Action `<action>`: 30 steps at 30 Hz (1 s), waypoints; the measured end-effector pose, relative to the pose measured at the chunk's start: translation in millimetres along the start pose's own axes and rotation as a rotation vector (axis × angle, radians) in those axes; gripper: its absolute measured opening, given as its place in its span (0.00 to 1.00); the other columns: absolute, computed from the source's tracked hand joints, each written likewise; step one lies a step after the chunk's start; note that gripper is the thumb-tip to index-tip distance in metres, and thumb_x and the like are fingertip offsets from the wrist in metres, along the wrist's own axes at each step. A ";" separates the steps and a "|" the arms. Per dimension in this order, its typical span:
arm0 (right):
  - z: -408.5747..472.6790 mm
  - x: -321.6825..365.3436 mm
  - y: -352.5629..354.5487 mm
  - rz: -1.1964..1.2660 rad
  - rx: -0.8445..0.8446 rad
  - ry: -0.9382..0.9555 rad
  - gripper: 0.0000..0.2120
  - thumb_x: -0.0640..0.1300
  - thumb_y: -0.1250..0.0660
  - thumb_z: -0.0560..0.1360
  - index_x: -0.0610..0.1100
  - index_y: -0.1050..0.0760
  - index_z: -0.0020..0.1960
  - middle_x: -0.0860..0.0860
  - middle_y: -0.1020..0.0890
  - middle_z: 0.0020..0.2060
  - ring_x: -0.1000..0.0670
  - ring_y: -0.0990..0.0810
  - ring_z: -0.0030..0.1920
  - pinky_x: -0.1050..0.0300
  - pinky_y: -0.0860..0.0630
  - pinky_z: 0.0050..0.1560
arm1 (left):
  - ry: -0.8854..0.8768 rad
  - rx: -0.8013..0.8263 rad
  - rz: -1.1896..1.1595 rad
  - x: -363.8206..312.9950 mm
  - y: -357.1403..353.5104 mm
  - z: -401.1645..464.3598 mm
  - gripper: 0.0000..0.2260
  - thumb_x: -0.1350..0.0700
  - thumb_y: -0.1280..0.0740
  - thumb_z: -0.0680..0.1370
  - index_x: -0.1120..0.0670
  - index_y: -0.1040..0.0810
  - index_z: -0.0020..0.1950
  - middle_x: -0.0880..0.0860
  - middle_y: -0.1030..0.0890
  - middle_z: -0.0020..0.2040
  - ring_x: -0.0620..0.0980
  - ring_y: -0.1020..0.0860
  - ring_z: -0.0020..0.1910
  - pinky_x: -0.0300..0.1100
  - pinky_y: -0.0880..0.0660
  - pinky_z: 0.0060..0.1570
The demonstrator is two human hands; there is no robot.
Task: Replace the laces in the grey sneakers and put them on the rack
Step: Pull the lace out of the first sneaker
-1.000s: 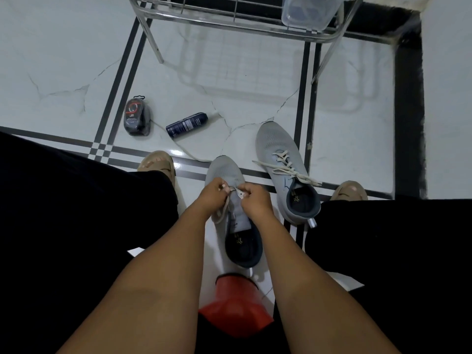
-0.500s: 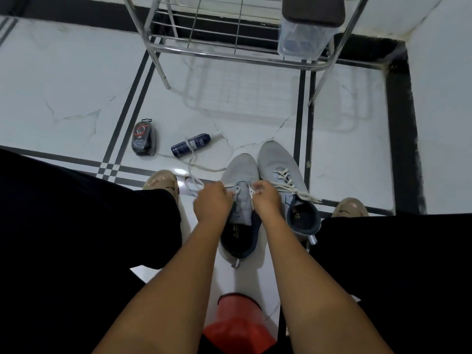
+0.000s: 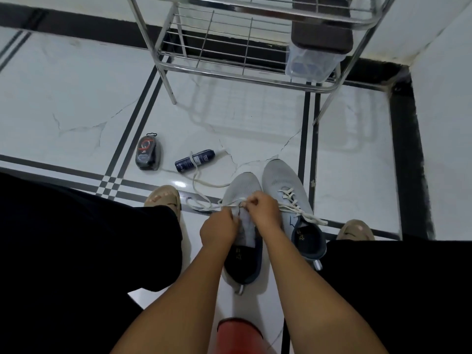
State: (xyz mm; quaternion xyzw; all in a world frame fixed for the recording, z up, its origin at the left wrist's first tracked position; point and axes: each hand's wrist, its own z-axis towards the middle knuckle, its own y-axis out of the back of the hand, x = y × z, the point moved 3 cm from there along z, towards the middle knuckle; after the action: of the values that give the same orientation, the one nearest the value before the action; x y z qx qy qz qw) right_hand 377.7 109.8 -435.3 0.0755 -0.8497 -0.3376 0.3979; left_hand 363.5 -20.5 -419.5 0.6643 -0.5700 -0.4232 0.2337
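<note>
Head view: left sneaker [image 3: 241, 190] lies lengthwise, toe toward rack [image 3: 229, 75].

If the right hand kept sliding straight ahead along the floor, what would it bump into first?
Probably the grey mesh toe of the left sneaker it is lacing; beyond that, bare white floor tile, then the chrome wire rack. Depth is uncertain.
</note>
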 end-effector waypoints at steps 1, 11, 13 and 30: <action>3.2 0.0 7.8 0.105 -0.053 -0.076 0.05 0.41 0.32 0.75 0.48 0.21 0.40 0.51 0.17 0.43 0.50 0.21 0.43 0.58 0.27 0.41 | 0.002 0.005 0.013 0.4 0.4 1.7 0.14 0.47 0.45 0.81 0.54 0.25 0.53 0.55 0.20 0.51 0.57 0.22 0.50 0.43 0.32 0.40; 3.5 24.2 84.9 0.765 -0.655 -0.263 0.04 0.42 0.38 0.79 0.42 0.25 0.50 0.51 0.18 0.40 0.53 0.19 0.39 0.61 0.23 0.42 | 0.011 0.137 0.036 -11.7 2.7 13.0 0.13 0.54 0.42 0.77 0.55 0.25 0.59 0.56 0.21 0.56 0.56 0.23 0.56 0.44 0.31 0.45; 1.1 28.3 61.8 0.687 -0.445 -0.233 0.10 0.44 0.45 0.82 0.40 0.28 0.53 0.47 0.17 0.42 0.50 0.18 0.37 0.57 0.21 0.40 | -0.018 0.074 0.001 -15.7 1.8 10.2 0.11 0.53 0.41 0.77 0.54 0.26 0.56 0.55 0.20 0.53 0.56 0.23 0.52 0.43 0.30 0.42; -20.7 1.1 -3.9 -0.552 0.115 0.080 0.07 0.44 0.38 0.77 0.44 0.22 0.49 0.44 0.21 0.51 0.42 0.21 0.51 0.54 0.27 0.45 | 0.003 0.044 -0.218 -4.8 -10.8 9.2 0.08 0.48 0.37 0.78 0.51 0.21 0.46 0.53 0.19 0.47 0.54 0.21 0.47 0.43 0.27 0.43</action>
State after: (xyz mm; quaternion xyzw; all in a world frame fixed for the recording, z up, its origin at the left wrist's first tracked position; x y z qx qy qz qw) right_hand 391.5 95.7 -427.7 0.3396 -0.7983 -0.3813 0.3194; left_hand 362.0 -11.7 -431.5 0.7280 -0.5033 -0.4324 0.1724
